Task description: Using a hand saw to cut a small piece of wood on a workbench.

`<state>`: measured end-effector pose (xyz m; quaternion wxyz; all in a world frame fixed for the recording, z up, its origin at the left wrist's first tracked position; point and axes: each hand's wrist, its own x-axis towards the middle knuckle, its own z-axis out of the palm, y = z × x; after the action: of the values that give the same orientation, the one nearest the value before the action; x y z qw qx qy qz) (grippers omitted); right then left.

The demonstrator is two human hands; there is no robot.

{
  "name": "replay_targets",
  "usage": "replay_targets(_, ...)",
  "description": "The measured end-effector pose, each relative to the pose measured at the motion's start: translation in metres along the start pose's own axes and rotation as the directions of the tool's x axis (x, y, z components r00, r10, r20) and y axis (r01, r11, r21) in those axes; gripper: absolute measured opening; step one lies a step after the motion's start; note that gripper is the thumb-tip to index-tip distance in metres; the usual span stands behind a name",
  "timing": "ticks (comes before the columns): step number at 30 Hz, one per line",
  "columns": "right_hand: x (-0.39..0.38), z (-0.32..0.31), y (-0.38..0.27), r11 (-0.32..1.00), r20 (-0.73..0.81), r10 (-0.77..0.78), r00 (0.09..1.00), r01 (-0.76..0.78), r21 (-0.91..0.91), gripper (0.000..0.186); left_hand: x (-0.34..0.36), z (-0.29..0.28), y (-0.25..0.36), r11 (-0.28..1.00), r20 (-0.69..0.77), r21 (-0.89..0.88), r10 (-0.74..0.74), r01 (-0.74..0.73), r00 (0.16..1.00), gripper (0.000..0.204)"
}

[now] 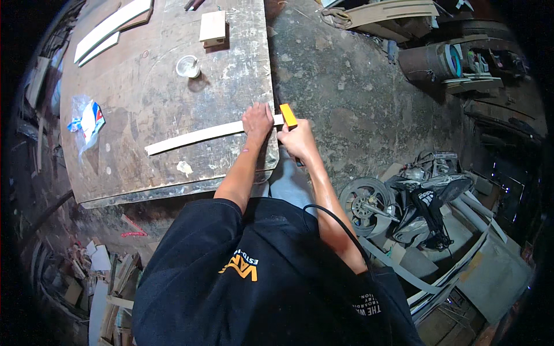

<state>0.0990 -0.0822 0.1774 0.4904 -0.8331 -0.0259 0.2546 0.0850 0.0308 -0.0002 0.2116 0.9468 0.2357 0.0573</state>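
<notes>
A long, narrow white strip lies across the worktable and reaches its right edge. My left hand is closed over the strip near that end, pressing it against the tabletop. Just beyond the edge, my right hand is wrapped round a tool with a yellow block-shaped head. That yellow head is at the strip's right end; whether it touches is hard to make out. My fingers hide most of the tool's grip, and its exact kind does not show.
On the worktable are a clear plastic cup, a pale wooden block, white boards and a crumpled plastic packet. A dark cable loops over my right forearm. Right of me stands a wheel amid clutter.
</notes>
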Motion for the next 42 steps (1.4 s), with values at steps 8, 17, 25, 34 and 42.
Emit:
replay_targets(8,0.003,0.016,-0.004,0.999,-0.075,0.047,0.996,-0.047,0.002,0.010,0.003,0.001,0.008,1.000,0.019,0.019,-0.014,0.014,1.000,0.032)
replay_targets(17,0.008,-0.029,0.004,0.867,0.136,0.299,0.944,-0.329,0.374,0.017,0.006,0.006,0.001,1.000,-0.046,-0.005,0.001,-0.001,0.999,0.029)
replay_targets(25,0.003,-0.008,0.012,0.913,0.103,0.306,0.946,-0.323,0.251,0.022,0.000,0.009,-0.001,0.998,-0.017,0.052,-0.047,0.047,0.999,0.029)
replay_targets(34,0.027,0.002,0.046,0.986,0.011,0.142,0.990,-0.142,0.082,0.019,0.006,0.006,0.003,1.000,-0.003,0.010,-0.017,0.017,1.000,0.028)
replay_targets(42,0.033,0.004,0.039,0.958,0.059,0.221,0.973,-0.228,0.173,0.023,0.002,0.013,-0.002,0.999,-0.010,-0.012,-0.052,0.052,0.999,0.031)
